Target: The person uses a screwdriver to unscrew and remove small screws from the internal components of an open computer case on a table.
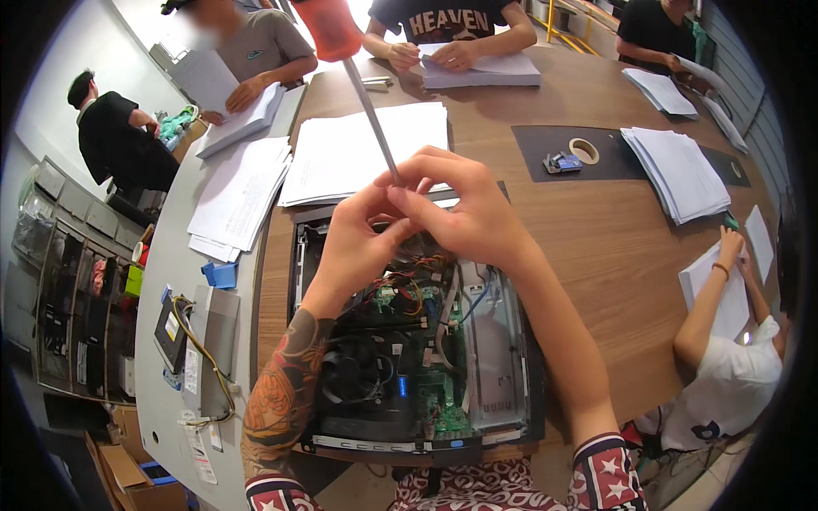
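A screwdriver stands tilted with its red handle up near the top edge and its metal shaft pointing down. My left hand and my right hand meet at the lower end of the shaft, fingertips pinched around it. Whether a small part sits between the fingertips is hidden. Below my hands lies an opened desktop computer case. Inside it are a black fan, a green circuit board, coloured cables and a silver metal bay.
Paper stacks lie beyond the case, with more at left and right. A power supply with cables sits at left near a blue plastic piece. A tape roll lies far right. Several people handle papers around the table.
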Tool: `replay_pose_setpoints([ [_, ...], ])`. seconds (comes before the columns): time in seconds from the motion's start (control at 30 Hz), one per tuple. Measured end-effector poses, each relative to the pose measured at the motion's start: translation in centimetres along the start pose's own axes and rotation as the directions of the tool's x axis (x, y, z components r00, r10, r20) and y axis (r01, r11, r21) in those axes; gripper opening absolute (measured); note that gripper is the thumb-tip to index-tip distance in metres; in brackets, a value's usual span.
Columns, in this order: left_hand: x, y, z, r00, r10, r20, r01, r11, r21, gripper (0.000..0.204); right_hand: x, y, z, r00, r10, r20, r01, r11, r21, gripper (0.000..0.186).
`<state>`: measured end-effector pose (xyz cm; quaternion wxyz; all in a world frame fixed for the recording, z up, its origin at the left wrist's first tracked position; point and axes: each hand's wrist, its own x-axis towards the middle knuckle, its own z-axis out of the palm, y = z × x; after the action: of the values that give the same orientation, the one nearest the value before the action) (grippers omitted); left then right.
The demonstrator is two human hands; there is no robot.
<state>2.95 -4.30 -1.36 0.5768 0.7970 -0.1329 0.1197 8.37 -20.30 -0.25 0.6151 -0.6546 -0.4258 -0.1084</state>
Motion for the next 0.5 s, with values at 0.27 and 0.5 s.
replay_pose_setpoints([
  [0.27,-0.2,-0.2,-0.3,0.994,-0.037,0.103,0.044,0.997,-0.064,0.018,-0.1,0.4,-0.2,0.998,0.056,0.003,-0.056,0.998,0.013,0.013],
  [0.5,-0.3,0.8,-1.0,1.0,-0.021,0.013,0.02,0.999,0.048,0.014,0.4,0.7,0.2,0.995,0.095,-0.005,-0.095,0.995,0.029,0.021],
])
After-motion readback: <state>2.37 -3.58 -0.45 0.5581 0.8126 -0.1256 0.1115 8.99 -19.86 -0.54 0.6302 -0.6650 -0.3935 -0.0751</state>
